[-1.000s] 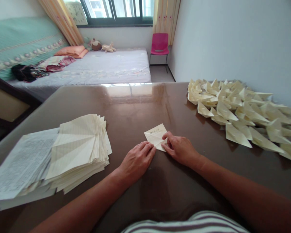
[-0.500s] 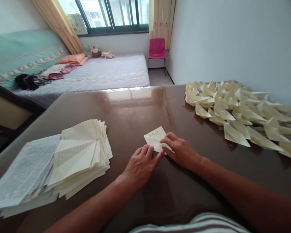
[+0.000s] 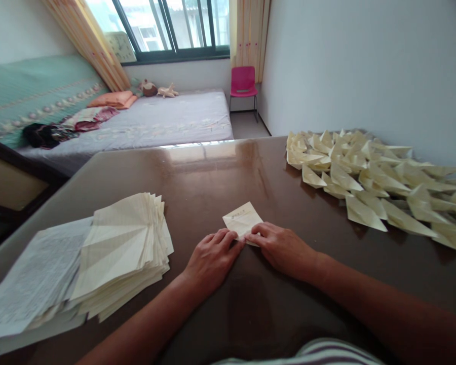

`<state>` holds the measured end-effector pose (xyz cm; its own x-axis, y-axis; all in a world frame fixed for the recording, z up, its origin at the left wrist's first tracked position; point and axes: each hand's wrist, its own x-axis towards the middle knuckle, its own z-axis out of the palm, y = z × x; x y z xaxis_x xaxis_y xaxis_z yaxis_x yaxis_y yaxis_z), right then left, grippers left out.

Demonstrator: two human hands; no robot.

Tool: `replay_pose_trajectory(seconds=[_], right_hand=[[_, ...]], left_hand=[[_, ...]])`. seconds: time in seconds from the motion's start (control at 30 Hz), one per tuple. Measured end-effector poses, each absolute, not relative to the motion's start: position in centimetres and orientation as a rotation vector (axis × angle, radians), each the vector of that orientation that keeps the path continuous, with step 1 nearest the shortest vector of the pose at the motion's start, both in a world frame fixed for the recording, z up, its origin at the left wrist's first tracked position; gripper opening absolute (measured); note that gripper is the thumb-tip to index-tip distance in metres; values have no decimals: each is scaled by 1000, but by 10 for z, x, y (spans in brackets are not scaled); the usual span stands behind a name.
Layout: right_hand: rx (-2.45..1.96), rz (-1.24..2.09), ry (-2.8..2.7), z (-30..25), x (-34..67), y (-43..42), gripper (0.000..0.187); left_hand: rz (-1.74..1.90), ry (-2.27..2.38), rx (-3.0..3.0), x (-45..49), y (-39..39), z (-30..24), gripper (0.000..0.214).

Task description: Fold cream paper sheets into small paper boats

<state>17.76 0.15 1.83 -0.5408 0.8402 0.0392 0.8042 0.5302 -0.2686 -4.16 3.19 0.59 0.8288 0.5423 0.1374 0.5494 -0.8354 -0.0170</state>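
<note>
Paper [image 3: 243, 220] seems light and easily creased, so I pin its near corner under left hand [image 3: 211, 258] and right hand [image 3: 283, 248], fingers flat, clasping nothing.

Both hands down, palms low! The left hand [image 3: 210, 258] lies flat, fingers together, pointing toward 1 o'clock, with the left forearm [image 3: 144, 324] angled in from 7 o'clock. The right hand [image 3: 285, 248] has its knuckles slightly raised and fingers bent toward 10 o'clock, with the right forearm [image 3: 383, 309] angled in from 4 o'clock. The fingertips nearly meet.
</note>
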Motion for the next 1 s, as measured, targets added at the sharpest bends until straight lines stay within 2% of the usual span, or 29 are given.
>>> replay_pose_trajectory(seconds=[0.33,0.73,1.0], right_hand=[[-1360,-47,-2856,26,169,-18,30],[-1643,-109,-2815,41,160,-31,12],[-1645,-189,-2685,30,158,-17,12]], left_hand=[[-231,-864,-2905,-44,34,6,30],[-237,-889,-2857,-48,36,6,29],[-447,-854,-2857,-48,38,-7,27]])
